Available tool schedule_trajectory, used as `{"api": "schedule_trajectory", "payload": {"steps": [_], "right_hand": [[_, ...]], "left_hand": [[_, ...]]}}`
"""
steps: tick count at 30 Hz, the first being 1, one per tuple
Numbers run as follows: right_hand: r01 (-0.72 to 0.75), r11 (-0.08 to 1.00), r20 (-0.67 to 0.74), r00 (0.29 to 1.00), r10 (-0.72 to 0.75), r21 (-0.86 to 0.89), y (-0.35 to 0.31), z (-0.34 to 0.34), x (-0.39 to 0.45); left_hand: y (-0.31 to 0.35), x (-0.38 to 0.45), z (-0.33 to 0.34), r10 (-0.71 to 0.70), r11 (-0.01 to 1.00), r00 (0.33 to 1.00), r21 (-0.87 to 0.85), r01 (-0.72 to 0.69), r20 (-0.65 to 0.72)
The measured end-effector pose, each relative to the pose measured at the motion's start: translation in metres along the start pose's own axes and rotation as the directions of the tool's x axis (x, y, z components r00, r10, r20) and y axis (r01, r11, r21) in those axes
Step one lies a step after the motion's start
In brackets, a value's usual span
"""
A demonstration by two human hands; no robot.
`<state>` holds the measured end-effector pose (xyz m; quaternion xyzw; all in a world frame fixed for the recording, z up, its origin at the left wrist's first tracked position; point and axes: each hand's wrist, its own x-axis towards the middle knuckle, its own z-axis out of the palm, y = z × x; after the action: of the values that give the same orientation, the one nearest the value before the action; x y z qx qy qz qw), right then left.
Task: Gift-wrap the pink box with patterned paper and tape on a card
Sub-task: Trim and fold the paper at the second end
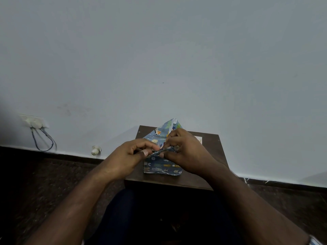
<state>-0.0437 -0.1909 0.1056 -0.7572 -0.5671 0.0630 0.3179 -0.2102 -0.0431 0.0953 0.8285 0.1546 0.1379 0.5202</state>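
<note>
Blue patterned wrapping paper (pixel 160 167) with small animal prints covers the box on a small dark wooden table (pixel 214 144); no pink of the box shows. A flap of the paper stands up at the far side. My left hand (pixel 130 154) pinches a folded edge of the paper at the top of the box. My right hand (pixel 184 151) pinches the same fold from the right, fingers curled over it. A pale card (pixel 199 139) lies partly hidden behind my right hand.
The table stands against a pale wall. A wall socket (pixel 33 121) with plugged cables sits low at the left, and a small white fitting (pixel 95 150) is by the skirting. Dark floor surrounds the table; my legs are below its near edge.
</note>
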Motion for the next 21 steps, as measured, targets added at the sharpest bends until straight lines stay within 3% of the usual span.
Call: {"api": "schedule_trajectory", "payload": {"steps": [9, 15, 21], "right_hand": [[0.002, 1.000, 0.005, 1.000, -0.002, -0.016, -0.003, -0.001, -0.001], [0.031, 0.999, -0.040, 0.999, -0.031, -0.005, -0.001, -0.001, -0.002], [0.023, 1.000, -0.046, 0.999, -0.022, 0.008, 0.000, -0.001, -0.002]], "left_hand": [[0.015, 0.006, -0.013, 0.126, 0.878, 0.991, 0.461, -0.128, 0.035], [0.034, 0.010, -0.028, 0.048, 0.856, 0.983, 0.500, -0.130, 0.175], [0.041, 0.014, -0.030, 0.065, 0.872, 0.970, 0.460, -0.170, 0.235]]}}
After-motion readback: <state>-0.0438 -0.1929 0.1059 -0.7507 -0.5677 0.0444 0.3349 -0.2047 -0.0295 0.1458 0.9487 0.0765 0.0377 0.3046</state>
